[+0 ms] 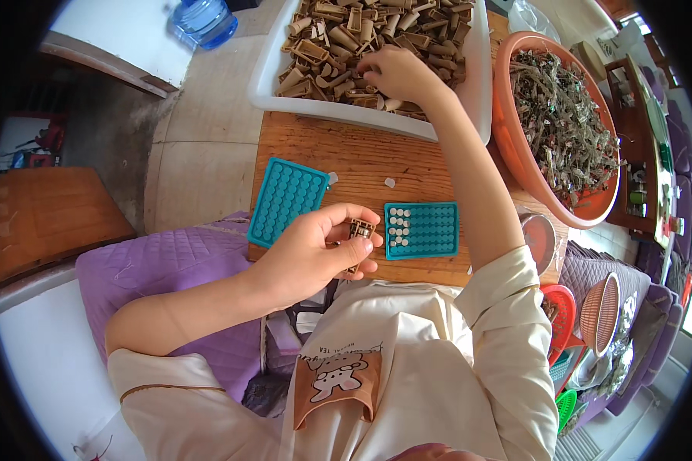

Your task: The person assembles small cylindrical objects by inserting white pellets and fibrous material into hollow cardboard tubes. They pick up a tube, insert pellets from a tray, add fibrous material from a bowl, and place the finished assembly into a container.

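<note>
My left hand (315, 250) is closed around a small brown casing (361, 229) with darker parts inside, above the table's near edge. Up in the white tub (369, 117), my right hand (398, 73) bends its fingers down among many brown trough-shaped plastic casings (309, 52). Whatever those fingers may hold is hidden. Below my right forearm, a teal tray (421, 252) of round pockets has small whitish discs (398, 230) in its left columns. A second teal tray (288, 196) lies tilted left of it, partly behind my left hand, with no discs visible in its pockets.
Two small pale bits (390, 183) lie on the wooden table (346, 154). Right of the tub stands a large orange basin (507, 131) heaped with tangled greyish scraps (557, 115). Red baskets (565, 307) are at lower right; a blue water bottle (206, 23) stands at upper left.
</note>
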`<move>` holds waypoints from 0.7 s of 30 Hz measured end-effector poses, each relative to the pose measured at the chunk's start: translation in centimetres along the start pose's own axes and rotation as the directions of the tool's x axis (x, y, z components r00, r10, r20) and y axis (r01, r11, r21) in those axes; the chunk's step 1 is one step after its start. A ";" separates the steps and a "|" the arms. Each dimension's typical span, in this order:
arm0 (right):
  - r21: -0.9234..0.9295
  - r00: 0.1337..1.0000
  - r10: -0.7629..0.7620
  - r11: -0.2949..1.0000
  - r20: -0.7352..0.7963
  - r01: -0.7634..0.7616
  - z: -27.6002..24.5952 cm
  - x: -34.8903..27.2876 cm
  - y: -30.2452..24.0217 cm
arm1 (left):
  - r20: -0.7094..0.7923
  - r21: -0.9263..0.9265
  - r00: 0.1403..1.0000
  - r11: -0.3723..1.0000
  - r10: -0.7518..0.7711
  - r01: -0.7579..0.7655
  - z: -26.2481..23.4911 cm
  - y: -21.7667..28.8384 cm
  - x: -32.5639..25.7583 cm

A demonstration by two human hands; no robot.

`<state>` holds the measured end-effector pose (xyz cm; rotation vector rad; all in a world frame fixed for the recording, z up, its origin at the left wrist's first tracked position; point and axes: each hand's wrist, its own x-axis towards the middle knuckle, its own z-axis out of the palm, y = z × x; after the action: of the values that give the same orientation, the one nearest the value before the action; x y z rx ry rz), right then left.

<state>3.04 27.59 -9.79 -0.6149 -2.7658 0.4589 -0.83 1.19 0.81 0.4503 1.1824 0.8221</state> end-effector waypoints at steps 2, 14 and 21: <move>-0.038 0.983 0.162 0.987 0.087 -0.159 1.4 1.0 0.2 | -0.003 -0.024 0.999 0.999 0.032 -0.032 -0.2 -0.2 -0.1; 0.663 0.894 0.412 0.721 -0.176 -0.202 -5.5 -6.2 -4.1 | -0.079 -0.145 0.962 0.952 0.260 -0.269 -0.6 0.0 -0.2; 0.966 0.843 0.527 0.255 -0.107 -0.037 -5.7 -12.8 -10.8 | -0.195 -0.062 0.879 0.889 0.435 -0.453 -0.6 0.6 -0.4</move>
<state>12.13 13.92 -3.17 -0.7413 -1.4411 1.6630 -1.67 1.20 1.21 0.5827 1.2075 1.3417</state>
